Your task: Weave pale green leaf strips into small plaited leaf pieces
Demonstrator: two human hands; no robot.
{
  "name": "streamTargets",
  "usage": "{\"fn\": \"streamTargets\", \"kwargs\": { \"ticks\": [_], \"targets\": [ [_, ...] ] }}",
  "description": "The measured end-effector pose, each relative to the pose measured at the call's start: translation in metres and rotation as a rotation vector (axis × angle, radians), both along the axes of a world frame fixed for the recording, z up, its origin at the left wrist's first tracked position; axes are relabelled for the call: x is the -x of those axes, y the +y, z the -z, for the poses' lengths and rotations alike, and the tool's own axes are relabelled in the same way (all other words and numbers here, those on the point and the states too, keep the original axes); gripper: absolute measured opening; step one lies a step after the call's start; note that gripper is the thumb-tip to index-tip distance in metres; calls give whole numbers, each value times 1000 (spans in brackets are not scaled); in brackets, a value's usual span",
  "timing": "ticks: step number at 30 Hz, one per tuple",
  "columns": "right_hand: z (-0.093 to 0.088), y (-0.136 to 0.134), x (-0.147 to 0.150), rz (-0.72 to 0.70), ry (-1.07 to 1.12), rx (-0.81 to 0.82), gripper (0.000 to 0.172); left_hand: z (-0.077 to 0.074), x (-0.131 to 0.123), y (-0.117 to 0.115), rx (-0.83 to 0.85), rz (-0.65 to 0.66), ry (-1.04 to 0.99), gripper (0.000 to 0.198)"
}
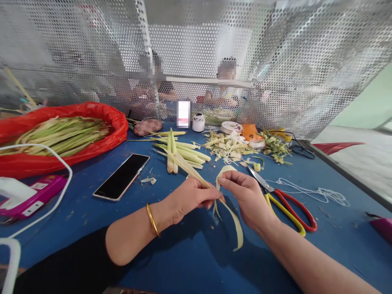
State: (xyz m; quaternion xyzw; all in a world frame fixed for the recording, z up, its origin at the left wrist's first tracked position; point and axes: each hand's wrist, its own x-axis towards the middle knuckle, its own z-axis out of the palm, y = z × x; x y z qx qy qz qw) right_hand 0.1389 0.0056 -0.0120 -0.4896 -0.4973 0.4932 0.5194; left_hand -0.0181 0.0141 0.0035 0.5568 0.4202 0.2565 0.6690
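A pale stalk (191, 169) is pinched between the thumb and fingers of the left hand (191, 197), and a pale strip (223, 171) at its near end is pinched by the thumb and fingertips of the right hand (245, 194). Both hands are held nearly together, with only a narrow gap between them. Below them, a stretch of blue desk (186, 261) is framed by the forearms. Just right of the right hand, room is limited by the scissors (271, 188), whose handles are partly covered by the wrist; a white cord (320, 194) is spread beyond, short of the desk's right edge. Ahead of the left hand, the way is blocked by piled stalks (187, 153), overlapped by the held one. A wider gap is left between the left hand and the phone (122, 177). Well ahead, the desk is closed off by a perforated panel (190, 45).
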Motion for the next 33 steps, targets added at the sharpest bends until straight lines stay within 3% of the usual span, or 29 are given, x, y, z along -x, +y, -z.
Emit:
{"fn": "streamTargets", "kwargs": {
  "ticks": [3,6,9,12,16,18,21,33],
  "targets": [
    [-3,2,-7,-50,-319,-30,32,2,0,1,4,-40,-13,31],
    [-12,1,-16,107,-679,-217,41,1,0,2,19,-70,-3,35],
    [-21,-1,-19,181,-784,-477,26,-1,-1,-2,-19,-3,31,32],
    [-23,-3,-15,-57,-657,-455,14,-1,-4,-8,-88,103,55,26],
    [-19,-5,-6,-283,-298,-83,19,0,-6,-13,-121,164,66,35],
    [-18,-7,-4,-289,-156,39,23,0,-6,-14,-107,183,57,41],
    [-17,-8,-3,-244,-60,51,21,-1,-6,-14,-115,204,56,42],
    [-13,-9,2,-120,-139,-65,17,0,-6,-15,-216,295,167,47]
  ]
}}
